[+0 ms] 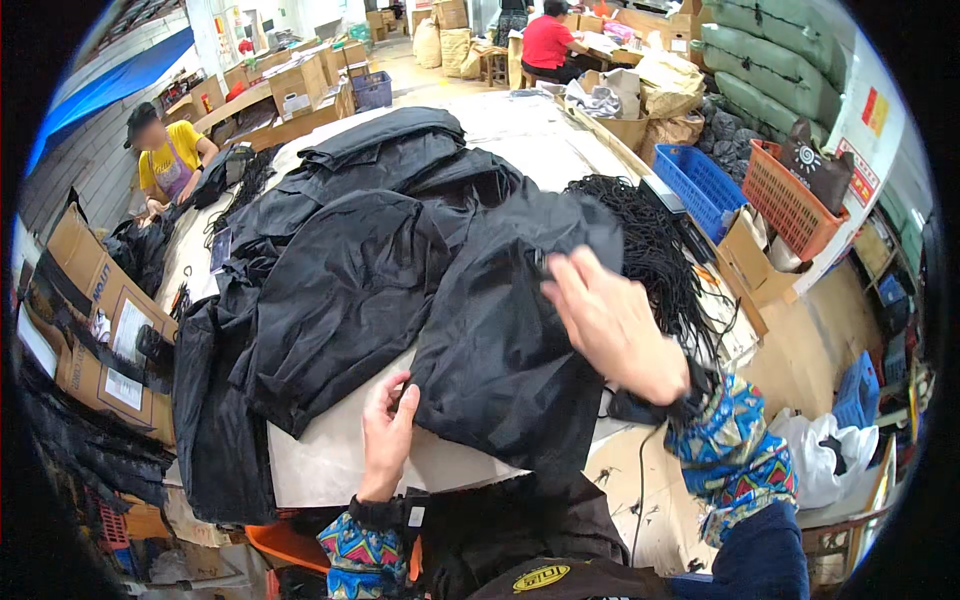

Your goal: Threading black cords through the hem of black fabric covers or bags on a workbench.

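Observation:
A black fabric piece [500, 340], which looks like a bag or cover, lies spread on the table in front of me. Over its upper right part is my right hand [625, 325], smeared by motion, its fingers stretched toward a small dark detail on the cloth that is too blurred to name. At the near left edge of the fabric, my left hand [388, 440] has its thumb raised and its fingers loosely curled, with a gap between them. More black fabric pieces [345, 290] are heaped to the left and behind.
Black cords [650, 235] lie bundled on the table's right. Beyond stand a blue basket [695, 190] and an orange basket [790, 200]. Cardboard boxes [115, 320] flank the left side. A person in yellow [165, 165] works at far left; another in red [548, 45] sits at the back.

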Action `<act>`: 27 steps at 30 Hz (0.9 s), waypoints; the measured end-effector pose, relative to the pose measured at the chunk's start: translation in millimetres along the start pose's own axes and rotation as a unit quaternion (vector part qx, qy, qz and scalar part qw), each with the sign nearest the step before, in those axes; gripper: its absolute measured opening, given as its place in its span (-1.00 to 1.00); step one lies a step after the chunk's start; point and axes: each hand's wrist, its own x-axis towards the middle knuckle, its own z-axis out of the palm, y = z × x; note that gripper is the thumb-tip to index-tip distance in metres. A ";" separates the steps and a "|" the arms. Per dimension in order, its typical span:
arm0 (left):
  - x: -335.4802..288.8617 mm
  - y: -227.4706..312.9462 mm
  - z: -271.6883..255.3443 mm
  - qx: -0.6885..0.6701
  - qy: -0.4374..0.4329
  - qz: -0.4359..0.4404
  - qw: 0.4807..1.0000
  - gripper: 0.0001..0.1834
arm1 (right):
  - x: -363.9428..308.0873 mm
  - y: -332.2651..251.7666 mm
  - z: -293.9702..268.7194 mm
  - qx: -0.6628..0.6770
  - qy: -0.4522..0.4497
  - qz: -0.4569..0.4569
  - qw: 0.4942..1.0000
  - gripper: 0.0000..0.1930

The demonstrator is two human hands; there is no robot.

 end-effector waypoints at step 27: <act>-18.1 59.7 -3.1 -0.314 -0.376 -0.135 0.861 -0.64 | -176.3 -8.1 22.7 0.171 -0.056 -0.003 0.984 -0.61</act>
